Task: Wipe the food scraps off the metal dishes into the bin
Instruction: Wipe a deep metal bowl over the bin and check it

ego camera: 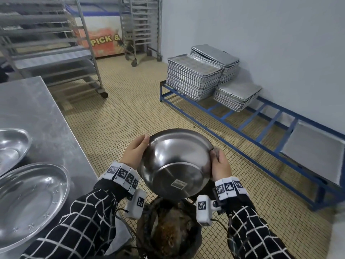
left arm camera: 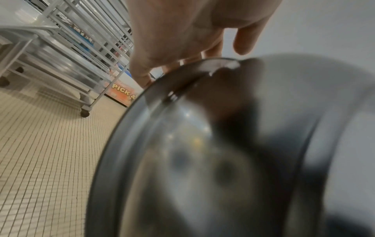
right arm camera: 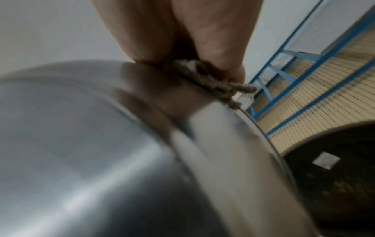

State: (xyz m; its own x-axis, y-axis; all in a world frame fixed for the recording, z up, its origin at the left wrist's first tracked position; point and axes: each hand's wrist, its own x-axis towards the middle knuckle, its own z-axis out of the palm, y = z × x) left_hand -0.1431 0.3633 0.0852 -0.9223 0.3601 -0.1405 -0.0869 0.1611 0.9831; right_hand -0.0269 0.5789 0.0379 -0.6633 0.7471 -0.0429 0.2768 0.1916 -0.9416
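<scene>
A round metal bowl (ego camera: 175, 163) is held tipped on edge above the bin (ego camera: 171, 232), its underside with a barcode sticker facing me and its inside facing away. My left hand (ego camera: 135, 151) grips the bowl's left rim (left arm camera: 182, 75). At the right rim, my right hand (ego camera: 220, 163) holds a brownish wiping cloth (right arm camera: 213, 80) against the bowl (right arm camera: 121, 144). The bin, dark and round, holds brown food waste (ego camera: 173, 230) directly below the bowl. The bowl's inside is hidden.
A steel table (ego camera: 43, 113) stands at the left with two oval metal dishes (ego camera: 31, 202) (ego camera: 11, 144) on it. Stacks of metal trays (ego camera: 194, 79) sit on a blue floor rack (ego camera: 261, 120) along the right wall. Wheeled tray racks (ego camera: 56, 43) stand behind.
</scene>
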